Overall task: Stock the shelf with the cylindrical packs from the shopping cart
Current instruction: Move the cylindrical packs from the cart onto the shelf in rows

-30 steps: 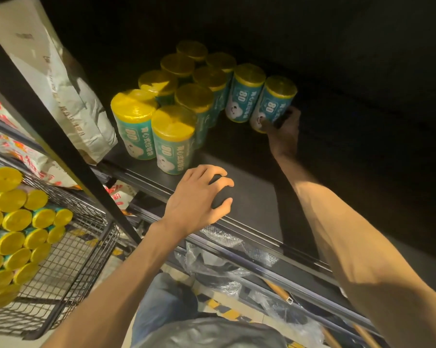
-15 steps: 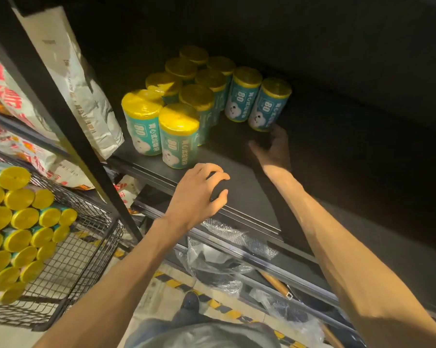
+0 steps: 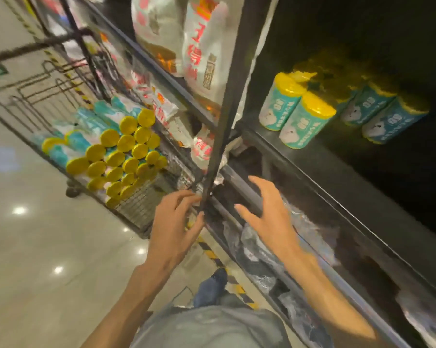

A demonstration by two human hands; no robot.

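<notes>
Yellow-capped teal cylindrical packs point(image 3: 116, 156) lie stacked on their sides in the wire shopping cart point(image 3: 141, 212), up and left of both empty, loose-fingered hands; the left hand point(image 3: 173, 227) is nearer than the right hand point(image 3: 269, 217). More packs stand on the dark metal shelf point(image 3: 337, 172), far right.

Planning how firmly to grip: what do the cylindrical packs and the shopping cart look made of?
Cylindrical packs: seemingly soft glossy plastic film printed teal and white, with yellow tops; the wrap catches highlights, though blur leaves it uncertain. Shopping cart: dark metal wire mesh, judging by its thin grid.
</notes>
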